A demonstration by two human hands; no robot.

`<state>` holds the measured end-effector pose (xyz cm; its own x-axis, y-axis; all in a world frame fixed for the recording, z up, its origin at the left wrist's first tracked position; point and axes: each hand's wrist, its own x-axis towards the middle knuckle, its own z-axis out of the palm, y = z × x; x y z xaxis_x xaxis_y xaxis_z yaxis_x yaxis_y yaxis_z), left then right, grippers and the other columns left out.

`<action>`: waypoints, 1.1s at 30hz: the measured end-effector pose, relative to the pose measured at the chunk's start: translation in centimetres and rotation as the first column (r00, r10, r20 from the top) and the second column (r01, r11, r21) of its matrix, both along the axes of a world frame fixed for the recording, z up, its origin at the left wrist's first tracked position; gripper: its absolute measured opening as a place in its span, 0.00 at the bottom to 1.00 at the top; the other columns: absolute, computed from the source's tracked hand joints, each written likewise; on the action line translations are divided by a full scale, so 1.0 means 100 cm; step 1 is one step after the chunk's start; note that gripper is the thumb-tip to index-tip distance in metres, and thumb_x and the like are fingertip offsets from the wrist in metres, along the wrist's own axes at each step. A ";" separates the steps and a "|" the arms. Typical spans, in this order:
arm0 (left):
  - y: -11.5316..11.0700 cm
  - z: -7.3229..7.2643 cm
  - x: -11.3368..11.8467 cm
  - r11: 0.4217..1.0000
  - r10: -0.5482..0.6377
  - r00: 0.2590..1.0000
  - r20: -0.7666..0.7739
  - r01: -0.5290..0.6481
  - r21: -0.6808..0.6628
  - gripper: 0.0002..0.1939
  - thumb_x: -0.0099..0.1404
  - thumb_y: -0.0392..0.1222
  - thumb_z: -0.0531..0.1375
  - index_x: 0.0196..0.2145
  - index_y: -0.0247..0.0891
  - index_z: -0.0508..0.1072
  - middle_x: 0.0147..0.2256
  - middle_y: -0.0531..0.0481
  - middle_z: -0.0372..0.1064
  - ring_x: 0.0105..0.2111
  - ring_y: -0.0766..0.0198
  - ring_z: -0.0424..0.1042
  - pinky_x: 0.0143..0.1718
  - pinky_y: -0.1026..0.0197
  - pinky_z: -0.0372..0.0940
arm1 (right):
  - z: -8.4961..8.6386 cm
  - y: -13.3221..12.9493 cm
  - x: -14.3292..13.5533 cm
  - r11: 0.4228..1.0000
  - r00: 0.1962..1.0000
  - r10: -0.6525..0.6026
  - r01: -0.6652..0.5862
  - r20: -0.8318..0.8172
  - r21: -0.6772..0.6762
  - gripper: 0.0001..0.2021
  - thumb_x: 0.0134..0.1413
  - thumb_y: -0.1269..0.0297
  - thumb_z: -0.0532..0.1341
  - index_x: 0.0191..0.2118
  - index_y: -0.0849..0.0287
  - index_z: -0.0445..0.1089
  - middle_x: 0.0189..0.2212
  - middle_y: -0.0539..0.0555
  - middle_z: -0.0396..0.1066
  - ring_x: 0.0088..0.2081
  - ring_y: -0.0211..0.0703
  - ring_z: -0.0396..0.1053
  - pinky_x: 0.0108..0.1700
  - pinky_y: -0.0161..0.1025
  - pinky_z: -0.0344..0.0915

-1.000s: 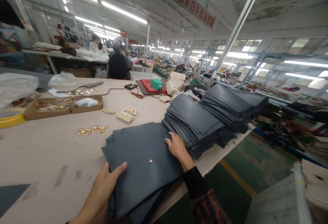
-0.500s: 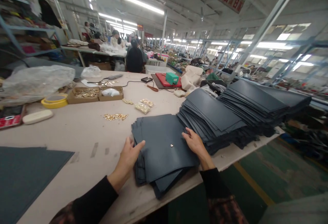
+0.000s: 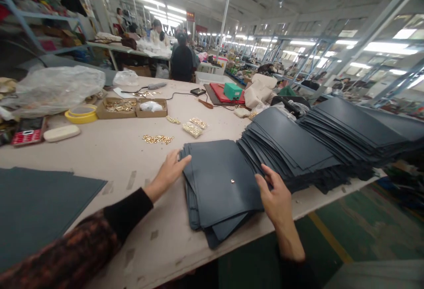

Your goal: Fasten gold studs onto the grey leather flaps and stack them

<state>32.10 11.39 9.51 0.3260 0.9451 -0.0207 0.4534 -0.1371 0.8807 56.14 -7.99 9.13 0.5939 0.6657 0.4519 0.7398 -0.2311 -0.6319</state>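
A small stack of dark grey sheets lies at the near edge of the worktable, its lowest sheets fanned out and jutting past the table edge. The left hand is laid flat against the stack's left edge, fingers extended and gripping nothing; the right hand is spread open on the near right corner of the top sheet, beside a small metal stud. Since nothing is pinched, the stack could be skewed further by an uneven push, and the overhanging sheets could be tipped to the floor. Just to the right, a tall pile of the same sheets leans in a slanted fan; it could be knocked into a slide if caught by the right wrist. Loose gold fittings lie near on the far left and could be scattered by a sweeping sleeve.
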 end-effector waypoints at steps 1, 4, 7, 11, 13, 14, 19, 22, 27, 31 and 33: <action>0.020 0.005 0.002 0.998 -0.055 0.998 -0.040 0.056 0.035 0.31 0.65 0.52 0.56 0.60 0.32 0.62 0.64 0.37 0.55 0.66 0.48 0.51 0.66 0.49 0.44 | -0.004 -0.017 -0.011 0.995 0.997 -0.043 0.037 0.066 0.089 0.25 0.61 0.50 0.56 0.57 0.61 0.66 0.56 0.64 0.67 0.56 0.55 0.65 0.59 0.54 0.59; 0.070 0.019 0.027 0.962 -0.227 0.960 -0.166 0.247 0.115 0.25 0.66 0.51 0.57 0.56 0.35 0.67 0.61 0.39 0.62 0.62 0.48 0.58 0.64 0.47 0.50 | -0.029 -0.058 -0.045 0.982 0.978 -0.108 0.077 0.179 0.170 0.29 0.63 0.49 0.54 0.64 0.62 0.56 0.62 0.67 0.57 0.62 0.60 0.56 0.61 0.60 0.53; 0.102 0.022 0.068 0.904 -0.342 0.891 -0.298 0.399 0.154 0.21 0.67 0.49 0.59 0.54 0.37 0.68 0.58 0.42 0.63 0.58 0.49 0.63 0.59 0.40 0.57 | -0.058 -0.072 -0.078 0.981 0.975 -0.126 0.095 0.181 0.171 0.31 0.65 0.50 0.51 0.67 0.62 0.49 0.65 0.70 0.50 0.65 0.64 0.50 0.61 0.65 0.50; 0.115 0.010 0.114 0.842 -0.404 0.796 -0.451 0.516 0.157 0.20 0.67 0.49 0.59 0.53 0.37 0.68 0.56 0.42 0.64 0.54 0.50 0.66 0.55 0.40 0.62 | -0.066 -0.053 -0.111 0.969 0.990 -0.133 0.120 0.050 0.216 0.30 0.68 0.51 0.46 0.68 0.62 0.45 0.67 0.69 0.43 0.67 0.66 0.44 0.61 0.69 0.47; 0.112 0.003 0.125 0.816 -0.421 0.751 -0.508 0.559 0.150 0.20 0.67 0.49 0.59 0.52 0.37 0.68 0.54 0.43 0.66 0.52 0.51 0.67 0.53 0.41 0.64 | -0.059 -0.034 -0.122 0.969 0.992 -0.122 0.125 -0.028 0.212 0.29 0.69 0.53 0.44 0.69 0.62 0.43 0.68 0.68 0.41 0.68 0.64 0.41 0.62 0.68 0.46; 0.109 0.000 0.128 0.805 -0.427 0.732 -0.531 0.575 0.146 0.19 0.67 0.50 0.59 0.52 0.37 0.69 0.53 0.43 0.67 0.51 0.52 0.68 0.52 0.42 0.65 | -0.055 -0.024 -0.127 0.970 0.991 -0.120 0.128 -0.052 0.208 0.29 0.69 0.54 0.43 0.69 0.62 0.43 0.68 0.68 0.41 0.68 0.64 0.40 0.62 0.68 0.45; 0.095 -0.007 0.126 0.771 -0.441 0.674 -0.593 0.622 0.134 0.19 0.67 0.52 0.58 0.50 0.37 0.70 0.52 0.43 0.68 0.52 0.52 0.68 0.54 0.41 0.62 | -0.041 0.013 -0.143 0.979 0.987 -0.160 0.156 0.025 0.130 0.29 0.67 0.49 0.45 0.66 0.63 0.49 0.65 0.69 0.49 0.68 0.64 0.39 0.63 0.70 0.41; 0.098 -0.006 0.122 0.772 -0.446 0.660 -0.604 0.626 0.114 0.20 0.68 0.54 0.56 0.47 0.36 0.72 0.49 0.43 0.71 0.50 0.53 0.69 0.54 0.42 0.62 | -0.037 0.004 -0.144 0.987 0.990 -0.135 0.139 -0.045 0.084 0.28 0.67 0.50 0.46 0.65 0.62 0.51 0.66 0.66 0.49 0.69 0.63 0.38 0.64 0.68 0.42; 0.109 -0.005 0.125 0.784 -0.462 0.659 -0.593 0.617 0.075 0.21 0.68 0.56 0.55 0.44 0.35 0.73 0.46 0.44 0.72 0.47 0.55 0.71 0.52 0.44 0.64 | -0.053 -0.044 -0.133 0.943 0.885 -0.213 0.297 -0.415 0.150 0.30 0.67 0.53 0.48 0.69 0.59 0.45 0.69 0.61 0.44 0.69 0.56 0.42 0.67 0.60 0.45; 0.104 -0.008 0.129 0.792 -0.456 0.671 -0.585 0.605 0.076 0.20 0.67 0.54 0.57 0.48 0.36 0.71 0.49 0.44 0.70 0.49 0.53 0.70 0.53 0.43 0.63 | -0.089 -0.055 -0.124 0.911 0.723 -0.110 0.347 -0.682 0.221 0.31 0.68 0.53 0.46 0.70 0.60 0.39 0.68 0.62 0.46 0.67 0.50 0.48 0.65 0.52 0.53; 0.100 -0.008 0.127 0.796 -0.453 0.676 -0.581 0.600 0.077 0.20 0.67 0.54 0.57 0.47 0.36 0.72 0.49 0.44 0.70 0.49 0.53 0.70 0.52 0.43 0.64 | -0.103 -0.051 -0.120 0.914 0.703 -0.077 0.333 -0.707 0.232 0.31 0.68 0.54 0.48 0.71 0.59 0.40 0.68 0.61 0.46 0.68 0.51 0.48 0.65 0.52 0.56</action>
